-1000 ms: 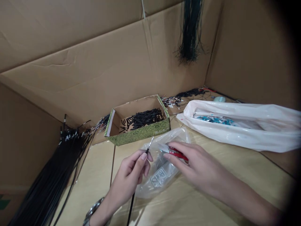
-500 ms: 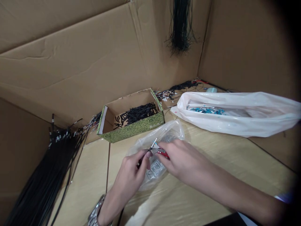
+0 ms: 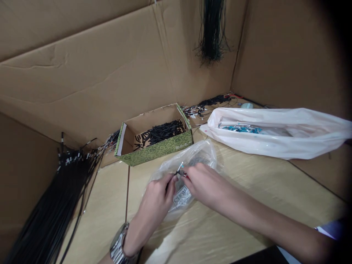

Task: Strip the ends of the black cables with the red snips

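My left hand [image 3: 157,194], with a metal watch [image 3: 120,244] at the wrist, pinches a black cable [image 3: 176,173] whose pale stripped end points up and away. Close against that end, my right hand [image 3: 201,180] is closed around red-handled pliers [image 3: 186,176]. Most of the tool is covered by my fingers, and whether its jaws touch the cable is hard to make out. A small bright blue bit shows beside the cable tip. Beneath both hands lies a clear plastic bag [image 3: 209,148] with a printed label and small greyish pieces inside.
A green patterned box [image 3: 154,153] holds many short black tubes. On the right sits a white plastic bag [image 3: 247,146] with blue-and-silver pieces. A thick bundle of black cables [image 3: 46,205] lies left; dark wires [image 3: 211,36] hang at the back. Cardboard walls surround the table.
My right hand has turned and closed further over the pliers, so less red handle shows. The pliers have come nearer the cable; my left hand has shifted slightly.
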`<state>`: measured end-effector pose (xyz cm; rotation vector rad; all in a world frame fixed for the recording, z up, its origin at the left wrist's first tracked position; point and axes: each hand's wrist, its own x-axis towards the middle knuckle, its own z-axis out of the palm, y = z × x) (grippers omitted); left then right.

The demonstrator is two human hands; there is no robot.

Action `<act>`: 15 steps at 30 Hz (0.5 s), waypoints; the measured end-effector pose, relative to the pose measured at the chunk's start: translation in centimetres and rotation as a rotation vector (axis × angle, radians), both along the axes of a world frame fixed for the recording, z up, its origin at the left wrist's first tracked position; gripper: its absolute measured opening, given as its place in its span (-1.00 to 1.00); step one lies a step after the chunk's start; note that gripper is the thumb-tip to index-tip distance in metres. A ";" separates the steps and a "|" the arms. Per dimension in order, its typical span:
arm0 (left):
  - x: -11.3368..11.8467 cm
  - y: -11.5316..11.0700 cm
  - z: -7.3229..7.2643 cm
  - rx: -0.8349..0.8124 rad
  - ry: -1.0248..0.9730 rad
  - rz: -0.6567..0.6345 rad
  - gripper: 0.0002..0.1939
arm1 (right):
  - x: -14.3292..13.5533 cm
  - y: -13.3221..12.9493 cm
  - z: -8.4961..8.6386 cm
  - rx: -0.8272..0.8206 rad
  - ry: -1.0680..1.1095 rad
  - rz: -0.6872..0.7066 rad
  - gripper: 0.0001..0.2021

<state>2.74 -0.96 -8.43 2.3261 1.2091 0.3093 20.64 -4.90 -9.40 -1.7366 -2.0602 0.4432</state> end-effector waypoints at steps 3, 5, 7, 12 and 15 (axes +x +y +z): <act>-0.1 0.1 -0.1 -0.002 -0.026 0.000 -0.69 | 0.2 0.2 0.5 -0.011 0.009 -0.010 -0.79; -0.1 0.1 -0.1 -0.003 -0.032 -0.001 -0.68 | 0.4 0.3 0.9 -0.025 0.022 -0.002 -0.79; -0.1 0.0 -0.1 -0.007 -0.029 -0.008 -0.68 | 0.3 0.6 1.1 -0.040 0.030 0.008 -0.78; 0.0 -0.1 0.3 -0.024 -0.062 -0.005 -0.66 | 0.3 0.8 0.9 -0.054 0.015 -0.012 -0.73; 0.0 0.0 0.8 -0.065 -0.110 0.017 -0.61 | 0.6 0.4 0.9 -0.058 0.008 -0.020 -0.76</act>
